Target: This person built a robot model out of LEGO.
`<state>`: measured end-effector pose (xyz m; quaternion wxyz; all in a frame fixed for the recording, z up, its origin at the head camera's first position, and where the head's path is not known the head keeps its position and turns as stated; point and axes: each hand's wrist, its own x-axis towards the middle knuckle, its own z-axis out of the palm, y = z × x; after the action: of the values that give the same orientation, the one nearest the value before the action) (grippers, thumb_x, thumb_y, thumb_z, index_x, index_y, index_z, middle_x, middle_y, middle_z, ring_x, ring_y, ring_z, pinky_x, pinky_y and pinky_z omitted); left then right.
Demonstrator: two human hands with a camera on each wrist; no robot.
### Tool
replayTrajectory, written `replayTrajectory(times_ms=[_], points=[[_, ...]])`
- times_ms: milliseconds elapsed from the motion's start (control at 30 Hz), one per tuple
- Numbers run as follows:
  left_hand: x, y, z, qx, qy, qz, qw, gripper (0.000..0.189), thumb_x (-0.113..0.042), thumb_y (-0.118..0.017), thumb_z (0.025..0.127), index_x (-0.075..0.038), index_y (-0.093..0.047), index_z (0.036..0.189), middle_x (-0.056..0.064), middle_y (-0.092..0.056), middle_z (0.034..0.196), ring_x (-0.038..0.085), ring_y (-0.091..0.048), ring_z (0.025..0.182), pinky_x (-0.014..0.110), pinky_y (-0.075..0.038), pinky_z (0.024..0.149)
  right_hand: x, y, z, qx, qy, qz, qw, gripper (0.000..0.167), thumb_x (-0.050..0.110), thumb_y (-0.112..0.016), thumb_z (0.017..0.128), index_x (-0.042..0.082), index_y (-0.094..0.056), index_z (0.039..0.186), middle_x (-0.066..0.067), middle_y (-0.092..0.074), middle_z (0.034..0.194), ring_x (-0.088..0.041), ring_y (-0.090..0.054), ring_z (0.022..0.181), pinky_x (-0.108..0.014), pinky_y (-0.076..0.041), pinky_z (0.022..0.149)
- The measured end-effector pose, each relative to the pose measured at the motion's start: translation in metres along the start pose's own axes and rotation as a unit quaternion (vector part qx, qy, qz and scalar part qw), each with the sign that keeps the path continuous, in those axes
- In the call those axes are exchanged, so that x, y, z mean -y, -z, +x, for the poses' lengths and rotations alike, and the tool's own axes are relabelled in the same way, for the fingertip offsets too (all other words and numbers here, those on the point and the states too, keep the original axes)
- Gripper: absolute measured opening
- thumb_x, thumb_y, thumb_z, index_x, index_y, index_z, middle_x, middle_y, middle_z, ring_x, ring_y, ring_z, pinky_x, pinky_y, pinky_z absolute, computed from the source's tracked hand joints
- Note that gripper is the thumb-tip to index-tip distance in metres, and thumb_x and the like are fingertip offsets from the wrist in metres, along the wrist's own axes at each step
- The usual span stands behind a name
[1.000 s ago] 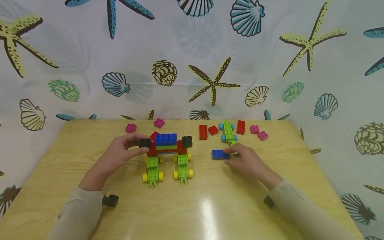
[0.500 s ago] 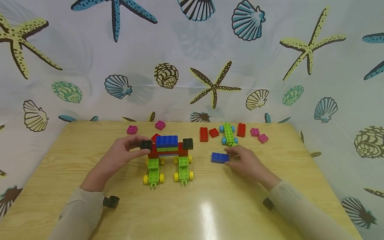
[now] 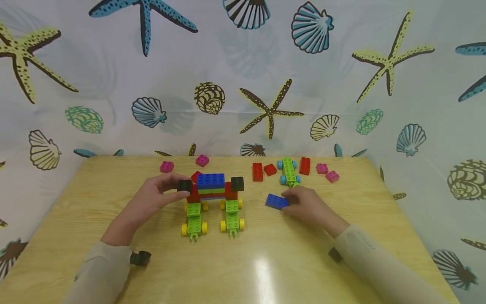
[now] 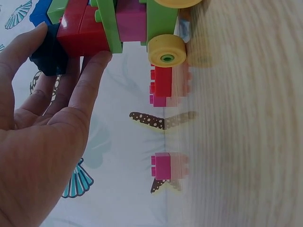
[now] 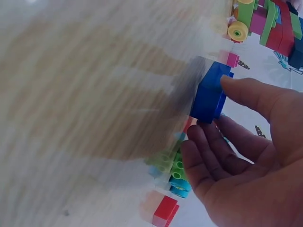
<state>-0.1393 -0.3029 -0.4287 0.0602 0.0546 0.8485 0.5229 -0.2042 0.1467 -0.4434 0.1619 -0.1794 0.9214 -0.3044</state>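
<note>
A built toy brick structure (image 3: 210, 180) stands left of centre on two green wheeled bases (image 3: 194, 223) with yellow wheels. It has red bricks at its ends, a blue brick on top and a black block on each side. My left hand (image 3: 149, 200) holds its left black block (image 4: 49, 52) between thumb and fingers, with a fingertip at the red brick (image 4: 85, 30). Over to the right, a loose blue brick (image 3: 276, 202) lies slightly turned on the table. The thumb and fingers of my right hand (image 5: 255, 137) pinch the right end of this blue brick (image 5: 208, 92).
Behind the right hand stands a green base with blue wheels (image 3: 288, 171). Red bricks (image 3: 257, 172) and pink bricks (image 3: 322, 168) lie along the back of the wooden table (image 3: 182, 274). A shell-patterned cloth (image 3: 228, 126) hangs behind it.
The loose blue brick has turned slightly and shifted a little left with my right hand. My left hand stays at the black block. The head view has tilted up slightly.
</note>
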Motion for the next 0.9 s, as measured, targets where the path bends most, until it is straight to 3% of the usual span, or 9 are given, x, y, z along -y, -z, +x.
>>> replayTrajectory(times_ms=[233, 433, 600, 667, 800, 900], points=[[0.002, -0.002, 0.000, 0.001, -0.001, -0.004, 1.0000, 0.050, -0.034, -0.078, 0.107, -0.010, -0.066, 0.149, 0.016, -0.068, 0.154, 0.045, -0.054, 0.156, 0.066, -0.048, 0.126, -0.001, -0.003, 0.003, -0.002, -0.032, -0.011, 0.9994, 0.036, 0.024, -0.085, 0.100, 0.009, -0.079, 0.132, -0.008, -0.075, 0.123, -0.025, -0.063, 0.110, -0.047, -0.059, 0.104], [0.001, 0.000, 0.000, -0.002, 0.000, 0.000, 1.0000, 0.050, -0.035, -0.079, 0.107, -0.010, -0.066, 0.149, 0.016, -0.068, 0.152, 0.045, -0.054, 0.155, 0.067, -0.047, 0.127, -0.002, 0.000, 0.003, -0.001, -0.029, -0.004, 0.9996, 0.037, 0.026, -0.082, 0.102, 0.012, -0.077, 0.136, -0.008, -0.074, 0.131, -0.026, -0.065, 0.117, -0.050, -0.059, 0.109], [0.001, 0.002, 0.002, 0.001, 0.000, 0.003, 1.0000, 0.051, -0.038, -0.079, 0.106, -0.012, -0.066, 0.149, 0.013, -0.068, 0.153, 0.043, -0.054, 0.155, 0.065, -0.049, 0.126, 0.001, 0.014, 0.002, -0.015, -0.013, -0.003, 0.9998, 0.042, 0.024, -0.079, 0.103, 0.012, -0.073, 0.143, -0.010, -0.074, 0.137, -0.030, -0.068, 0.123, -0.053, -0.060, 0.113], [0.001, 0.003, 0.003, 0.000, 0.000, 0.004, 1.0000, 0.051, -0.037, -0.080, 0.106, -0.013, -0.067, 0.149, 0.012, -0.068, 0.153, 0.042, -0.056, 0.154, 0.056, -0.053, 0.125, 0.005, 0.021, 0.001, -0.020, -0.003, 0.001, 0.9998, 0.042, 0.023, -0.079, 0.103, 0.011, -0.072, 0.144, -0.010, -0.074, 0.137, -0.031, -0.068, 0.124, -0.053, -0.060, 0.114], [0.004, 0.003, 0.003, 0.001, -0.001, 0.006, 1.0000, 0.050, -0.036, -0.080, 0.106, -0.013, -0.067, 0.148, 0.011, -0.068, 0.153, 0.039, -0.058, 0.153, 0.027, -0.056, 0.114, 0.015, 0.029, 0.001, -0.027, 0.021, 0.008, 0.9994, 0.042, 0.024, -0.080, 0.104, 0.009, -0.073, 0.143, -0.012, -0.075, 0.135, -0.033, -0.070, 0.124, -0.053, -0.061, 0.113], [0.005, 0.002, 0.001, 0.001, -0.003, 0.006, 1.0000, 0.049, -0.036, -0.079, 0.106, -0.013, -0.067, 0.149, 0.011, -0.068, 0.153, 0.040, -0.057, 0.153, 0.024, -0.056, 0.113, 0.022, 0.033, 0.001, -0.033, 0.028, 0.017, 0.9989, 0.043, 0.025, -0.080, 0.104, 0.008, -0.073, 0.142, -0.012, -0.076, 0.135, -0.034, -0.071, 0.126, -0.054, -0.061, 0.113]])
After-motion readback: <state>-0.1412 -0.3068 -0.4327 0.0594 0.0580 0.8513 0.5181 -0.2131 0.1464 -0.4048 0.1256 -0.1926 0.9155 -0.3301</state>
